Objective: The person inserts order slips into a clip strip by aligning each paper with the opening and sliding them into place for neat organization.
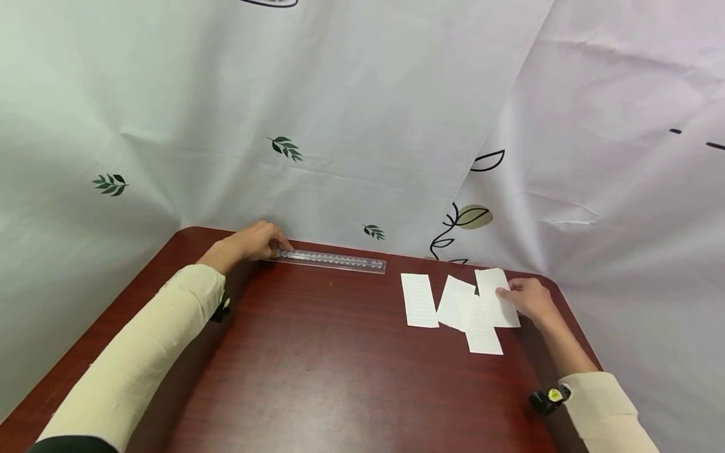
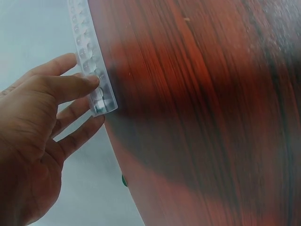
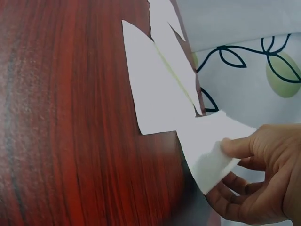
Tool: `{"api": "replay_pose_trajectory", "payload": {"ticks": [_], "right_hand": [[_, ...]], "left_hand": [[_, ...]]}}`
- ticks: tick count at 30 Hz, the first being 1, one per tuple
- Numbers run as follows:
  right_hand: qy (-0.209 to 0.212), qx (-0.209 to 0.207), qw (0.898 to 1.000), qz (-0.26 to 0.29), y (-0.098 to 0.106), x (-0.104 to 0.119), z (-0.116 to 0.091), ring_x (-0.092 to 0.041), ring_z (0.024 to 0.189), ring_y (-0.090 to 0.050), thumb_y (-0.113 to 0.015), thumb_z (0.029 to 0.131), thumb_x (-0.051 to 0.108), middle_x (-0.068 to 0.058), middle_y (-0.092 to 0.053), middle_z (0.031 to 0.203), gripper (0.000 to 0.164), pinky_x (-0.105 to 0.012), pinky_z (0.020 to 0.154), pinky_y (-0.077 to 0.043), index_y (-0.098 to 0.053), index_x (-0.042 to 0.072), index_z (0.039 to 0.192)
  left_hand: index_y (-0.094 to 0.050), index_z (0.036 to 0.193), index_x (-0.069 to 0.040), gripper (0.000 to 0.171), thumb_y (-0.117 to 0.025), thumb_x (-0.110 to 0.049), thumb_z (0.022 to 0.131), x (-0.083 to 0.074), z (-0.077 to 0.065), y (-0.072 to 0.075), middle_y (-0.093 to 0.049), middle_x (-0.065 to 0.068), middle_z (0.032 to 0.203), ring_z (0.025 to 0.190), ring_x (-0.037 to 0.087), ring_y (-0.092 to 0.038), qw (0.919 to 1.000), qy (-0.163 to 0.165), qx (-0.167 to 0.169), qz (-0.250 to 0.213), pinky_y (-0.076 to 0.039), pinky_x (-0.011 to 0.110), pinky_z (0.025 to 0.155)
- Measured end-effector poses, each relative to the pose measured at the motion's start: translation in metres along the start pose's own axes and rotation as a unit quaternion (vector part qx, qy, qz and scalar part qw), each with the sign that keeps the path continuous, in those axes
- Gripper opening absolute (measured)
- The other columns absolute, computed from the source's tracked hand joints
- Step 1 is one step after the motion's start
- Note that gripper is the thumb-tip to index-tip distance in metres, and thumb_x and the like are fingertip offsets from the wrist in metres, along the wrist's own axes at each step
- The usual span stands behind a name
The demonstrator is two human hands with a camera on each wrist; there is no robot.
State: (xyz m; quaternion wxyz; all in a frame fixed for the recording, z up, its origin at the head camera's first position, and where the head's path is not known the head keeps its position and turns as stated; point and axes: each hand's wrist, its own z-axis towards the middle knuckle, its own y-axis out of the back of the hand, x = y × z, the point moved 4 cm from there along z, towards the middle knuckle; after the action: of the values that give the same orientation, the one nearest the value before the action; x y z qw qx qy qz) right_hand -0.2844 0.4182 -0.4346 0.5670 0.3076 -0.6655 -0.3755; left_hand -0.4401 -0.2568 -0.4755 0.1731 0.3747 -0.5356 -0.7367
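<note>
- Head view showed a dark red-brown, wood-grained surface (image 1: 328, 371) before a pale cloth backdrop (image 1: 368, 113) printed with leaves; the handled things were all toward its far side.
- Along the far edge, left of centre, lay a clear plastic strip with rounded bumps (image 1: 334, 258), its left end in the left hand (image 1: 257, 241).
- That grip was nearly closed: in the left wrist view the thumb pressed the strip's top face, with other fingers beneath or beside it.
- At the far right, the right hand (image 1: 531, 297) pinched a narrow white paper slip (image 1: 494, 292) by its outer edge, thumb on top; the right wrist view showed the paper bent upward.
- Three more white slips lay unheld: the leftmost slip (image 1: 420, 301) nearly straight, the middle slip (image 1: 453, 302) tilted, and the front slip (image 1: 483, 330) overlapping it and meeting the pinched one.
- As a judgement, the work looked partway along: three papers were down and free, while the strip and fourth slip had yet to be released. Whether their places were final, I could not tell.
</note>
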Motion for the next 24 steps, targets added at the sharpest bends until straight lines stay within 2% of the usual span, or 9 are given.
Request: {"api": "replay_pose_trajectory", "payload": {"ticks": [3, 6, 10, 14, 19, 24], "right_hand": [[0.014, -0.022, 1.0, -0.009, -0.005, -0.029, 0.023, -0.025, 0.074, -0.059, -0.076, 0.102, 0.035, -0.012, -0.067, 0.081, 0.034, -0.035, 0.062, -0.047, -0.072, 0.003, 0.091], [0.013, -0.041, 0.999, -0.012, -0.007, -0.045, 0.035, -0.026, 0.073, -0.061, -0.078, 0.101, 0.036, -0.014, -0.07, 0.084, 0.034, -0.036, 0.06, -0.049, -0.073, 0.004, 0.091], [0.004, -0.03, 1.0, 0.006, 0.004, -0.02, 0.015, -0.038, 0.084, -0.066, -0.073, 0.105, 0.026, -0.03, -0.072, 0.101, 0.038, -0.043, 0.068, -0.054, -0.073, -0.011, 0.11], [-0.001, -0.012, 1.0, 0.02, 0.015, 0.01, -0.008, -0.041, 0.095, -0.068, -0.067, 0.108, 0.015, -0.039, -0.07, 0.117, 0.044, -0.04, 0.075, -0.055, -0.064, -0.022, 0.131], [-0.008, 0.007, 0.998, 0.062, 0.017, 0.02, -0.015, -0.028, 0.092, -0.069, -0.063, 0.111, 0.011, -0.041, -0.067, 0.126, 0.05, -0.032, 0.072, -0.056, -0.053, -0.023, 0.147], [-0.01, 0.026, 0.993, 0.118, 0.014, 0.025, -0.014, -0.013, 0.084, -0.067, -0.067, 0.109, 0.007, -0.04, -0.067, 0.127, 0.059, -0.029, 0.07, -0.059, -0.044, -0.02, 0.156]], "left_hand": [[-0.091, 0.109, -0.036, 0.052, -0.074, 0.003, 0.08, -0.004, 0.003, -0.002, -0.083, -0.01, 0.104, 0.092, 0.014, -0.073, 1.0, -0.006, 0.001, 0.001, -0.063, 0.044, 0.083], [-0.091, 0.11, -0.039, 0.053, -0.073, 0.002, 0.08, -0.007, 0.007, -0.005, -0.082, -0.012, 0.103, 0.093, 0.014, -0.073, 1.0, 0.002, 0.007, 0.0, -0.064, 0.044, 0.084], [-0.091, 0.11, -0.039, 0.053, -0.071, 0.002, 0.082, -0.012, 0.014, -0.01, -0.082, -0.011, 0.103, 0.094, 0.014, -0.073, 0.9997, 0.007, 0.022, -0.003, -0.063, 0.045, 0.086], [-0.091, 0.109, -0.036, 0.052, -0.068, 0.002, 0.081, -0.019, 0.021, -0.014, -0.082, -0.011, 0.101, 0.092, 0.013, -0.072, 0.9997, -0.013, 0.022, 0.007, -0.063, 0.044, 0.085], [-0.091, 0.11, -0.036, 0.051, -0.071, 0.001, 0.081, -0.023, 0.023, -0.016, -0.082, -0.014, 0.101, 0.092, 0.012, -0.073, 0.9997, -0.016, 0.013, 0.014, -0.064, 0.044, 0.087], [-0.09, 0.113, -0.037, 0.051, -0.073, 0.002, 0.084, -0.027, 0.018, -0.015, -0.083, -0.014, 0.104, 0.094, 0.01, -0.073, 0.9997, -0.014, 0.012, 0.013, -0.064, 0.043, 0.087]]}}
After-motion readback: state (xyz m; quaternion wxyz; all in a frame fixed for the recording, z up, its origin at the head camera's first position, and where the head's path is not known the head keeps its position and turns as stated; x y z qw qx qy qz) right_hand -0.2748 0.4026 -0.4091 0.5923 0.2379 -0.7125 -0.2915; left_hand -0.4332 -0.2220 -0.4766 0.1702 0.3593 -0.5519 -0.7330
